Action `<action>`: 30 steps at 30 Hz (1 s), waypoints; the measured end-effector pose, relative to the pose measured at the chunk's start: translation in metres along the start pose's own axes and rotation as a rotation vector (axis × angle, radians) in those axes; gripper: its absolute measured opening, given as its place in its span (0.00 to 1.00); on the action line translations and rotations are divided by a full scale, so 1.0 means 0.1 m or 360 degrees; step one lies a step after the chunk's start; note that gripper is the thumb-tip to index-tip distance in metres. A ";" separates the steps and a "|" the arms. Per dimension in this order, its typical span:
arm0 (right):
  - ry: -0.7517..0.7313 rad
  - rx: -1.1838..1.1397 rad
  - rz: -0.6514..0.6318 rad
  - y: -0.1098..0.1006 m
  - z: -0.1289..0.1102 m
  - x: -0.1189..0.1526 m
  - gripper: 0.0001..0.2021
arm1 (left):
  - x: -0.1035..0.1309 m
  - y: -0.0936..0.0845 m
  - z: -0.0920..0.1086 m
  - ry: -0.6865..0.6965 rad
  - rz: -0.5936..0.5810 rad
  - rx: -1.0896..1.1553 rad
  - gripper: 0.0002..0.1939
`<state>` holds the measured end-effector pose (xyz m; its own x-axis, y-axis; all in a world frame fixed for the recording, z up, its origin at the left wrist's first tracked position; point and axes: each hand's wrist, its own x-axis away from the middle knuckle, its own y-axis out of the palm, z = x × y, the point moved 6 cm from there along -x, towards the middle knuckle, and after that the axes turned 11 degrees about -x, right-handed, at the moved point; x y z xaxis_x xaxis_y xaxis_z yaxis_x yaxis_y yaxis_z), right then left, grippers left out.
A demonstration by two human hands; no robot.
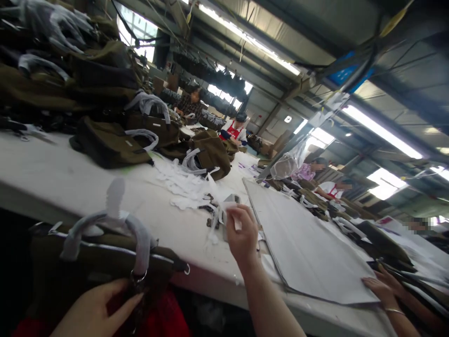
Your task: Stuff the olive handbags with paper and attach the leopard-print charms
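Note:
A dark olive handbag (101,252) with a silver zipper leans at the table's near edge, in front of me. Translucent white wrapping covers its arched handle (140,238). My left hand (101,304) is closed on the bag's front, thumb and fingers pinching a dark strap piece just below the handle's metal ring (138,276). Over the table, my right hand (242,234) pinches a thin white strip (229,208). Beneath and beside it lie white scraps (182,185), small dark chain-like parts (210,210) and a grey box-like object (234,200), partly hidden by the hand.
Olive bags with wrapped handles (115,140) are heaped at the left and back. A large white board (308,248) lies to the right. A co-worker's hands (382,288) rest at its far right corner. Several people work farther back. Scissors (26,131) lie at far left.

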<state>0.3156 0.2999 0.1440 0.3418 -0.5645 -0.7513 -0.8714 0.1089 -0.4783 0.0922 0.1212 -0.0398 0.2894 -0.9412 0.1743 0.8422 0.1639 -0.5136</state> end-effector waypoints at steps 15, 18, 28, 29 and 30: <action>0.0416 -0.0826 -0.1999 0.91 -0.78 0.86 0.11 | 0.19 -0.12 0.05 -0.0447 -0.0375 0.1049 0.20; 0.0282 -0.0390 -0.1937 1.17 -0.63 1.06 0.09 | 0.21 -0.17 0.06 -0.0517 -0.0561 0.1198 0.17; 0.0618 0.0095 -0.1481 1.45 -0.55 1.16 0.12 | 0.18 -0.04 0.11 -0.0397 -0.0857 0.0861 0.19; 0.0644 0.0057 -0.1446 1.44 -0.54 1.17 0.12 | 0.17 -0.05 0.11 -0.0375 -0.0823 0.0802 0.19; 0.0662 -0.0009 -0.1430 1.42 -0.52 1.19 0.12 | 0.16 -0.07 0.10 -0.0356 -0.0775 0.0744 0.19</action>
<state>0.2137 0.2060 0.0104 0.7271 -0.6777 0.1098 -0.3507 -0.5041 -0.7893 0.0960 0.1079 -0.0250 -0.1252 -0.8647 0.4863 0.9921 -0.1031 0.0720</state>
